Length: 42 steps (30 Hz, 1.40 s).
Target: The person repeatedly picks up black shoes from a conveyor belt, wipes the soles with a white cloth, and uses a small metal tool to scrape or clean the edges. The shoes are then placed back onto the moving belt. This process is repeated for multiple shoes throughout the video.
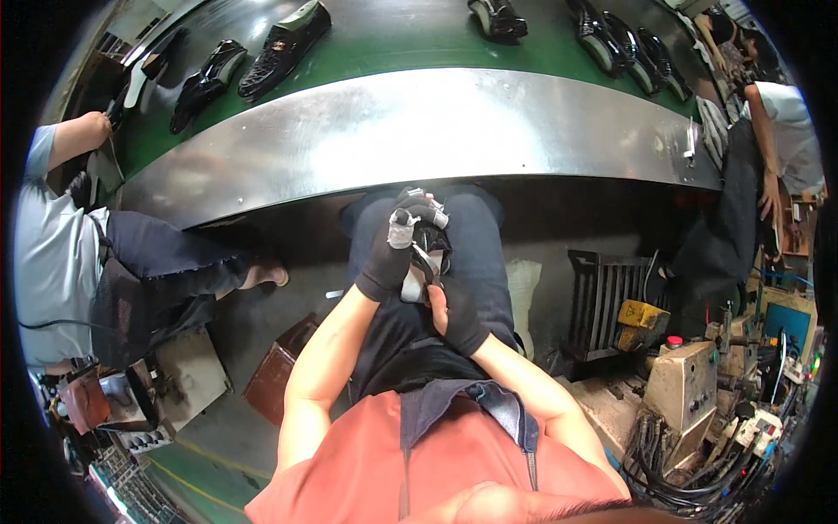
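Over my lap I hold a glossy black shoe point(434, 237) with a pale inside. My left hand point(393, 249), in a black glove with silvery-white tape round its fingers, is closed around the shoe's far part. Lower down, my right hand point(461, 319), also in a black glove with the thumb bare, is closed at the near end of the shoe. Its other fingers are mostly hidden. A thin shiny strip or edge shows between the hands, and I cannot make out whether it belongs to the shoe or is a separate tool.
Ahead lies a metal ledge point(419, 122) along a green conveyor belt point(397, 44) carrying several black shoes. Another person point(65, 253) sits at the left, and one more point(786, 131) at the right. A brown box point(278, 360), a slatted rack point(602, 301) and a machine point(681, 384) with cables stand nearby.
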{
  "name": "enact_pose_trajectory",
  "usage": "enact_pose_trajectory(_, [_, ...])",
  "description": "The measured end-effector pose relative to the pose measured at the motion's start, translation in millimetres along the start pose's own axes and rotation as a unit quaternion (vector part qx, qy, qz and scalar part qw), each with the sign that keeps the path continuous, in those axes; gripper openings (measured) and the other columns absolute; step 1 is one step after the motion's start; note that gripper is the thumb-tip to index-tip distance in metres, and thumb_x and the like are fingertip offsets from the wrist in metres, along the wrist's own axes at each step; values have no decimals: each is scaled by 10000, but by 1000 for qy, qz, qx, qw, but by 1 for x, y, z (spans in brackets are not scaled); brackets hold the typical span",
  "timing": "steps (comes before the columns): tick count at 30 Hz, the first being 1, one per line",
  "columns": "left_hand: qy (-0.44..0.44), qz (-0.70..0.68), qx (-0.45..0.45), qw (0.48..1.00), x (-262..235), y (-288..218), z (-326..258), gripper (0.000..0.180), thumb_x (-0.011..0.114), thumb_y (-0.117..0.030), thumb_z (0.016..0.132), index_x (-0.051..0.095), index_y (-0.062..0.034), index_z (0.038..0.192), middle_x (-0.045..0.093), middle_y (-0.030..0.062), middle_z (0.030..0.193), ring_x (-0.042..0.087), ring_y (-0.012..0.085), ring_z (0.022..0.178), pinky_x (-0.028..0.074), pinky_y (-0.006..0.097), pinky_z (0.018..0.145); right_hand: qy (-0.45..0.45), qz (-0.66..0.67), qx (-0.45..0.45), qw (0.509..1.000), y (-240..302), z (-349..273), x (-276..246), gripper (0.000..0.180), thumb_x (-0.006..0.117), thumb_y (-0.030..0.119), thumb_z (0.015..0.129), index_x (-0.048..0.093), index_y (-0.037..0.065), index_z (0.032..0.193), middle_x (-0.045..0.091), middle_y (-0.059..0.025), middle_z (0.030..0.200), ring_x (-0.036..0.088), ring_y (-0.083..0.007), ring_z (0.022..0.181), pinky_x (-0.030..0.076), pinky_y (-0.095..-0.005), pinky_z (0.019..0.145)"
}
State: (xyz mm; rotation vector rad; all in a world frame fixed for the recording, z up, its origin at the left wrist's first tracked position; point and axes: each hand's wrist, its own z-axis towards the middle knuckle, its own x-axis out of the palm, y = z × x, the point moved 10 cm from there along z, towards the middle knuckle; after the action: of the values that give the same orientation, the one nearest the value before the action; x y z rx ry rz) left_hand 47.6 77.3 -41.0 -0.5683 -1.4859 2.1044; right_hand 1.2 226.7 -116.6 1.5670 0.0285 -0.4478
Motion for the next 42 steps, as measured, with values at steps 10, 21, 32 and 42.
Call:
enact_pose_trajectory(10, [-19, 4, -20, 1000, 8, -13, -14, 734, 240, -592, 988, 700, -26, 902, 659, 117, 976, 552, 293, 1097, 313, 427, 1061, 233, 59, 183, 953, 23, -5, -29, 372, 424, 290, 1050, 637, -8, 983, 588, 3, 800, 523, -77, 759, 454, -253, 666])
enact_pose_trajectory(21, [-32, 13, -17, 999, 3, -19, -19, 583, 322, -468, 996, 684, -19, 911, 654, 118, 962, 586, 296, 1041, 348, 427, 1052, -15, -9, -44, 999, 11, -10, 3, 292, 463, 230, 979, 615, 11, 859, 608, -143, 718, 584, -297, 634, 439, -373, 592])
enact_pose_trajectory(32, [-81, -116, -187, 972, 24, -37, -138, 777, 483, -567, 894, 388, 25, 1389, 403, 202, 1442, 296, 314, 1413, 187, 426, 1165, 184, -233, -131, 946, 67, -71, -10, 210, 524, 221, 936, 635, 42, 951, 639, -169, 856, 637, -323, 755, 481, -411, 660])
enact_pose_trajectory(42, [-81, -318, -301, 895, 38, 74, -153, 1154, 471, -919, 633, 500, 20, 1303, 575, 134, 1259, 602, 256, 1097, 488, 387, 965, 203, -271, -76, 938, 52, -67, -16, 235, 524, 248, 956, 632, 40, 932, 648, -147, 864, 635, -279, 720, 491, -388, 650])
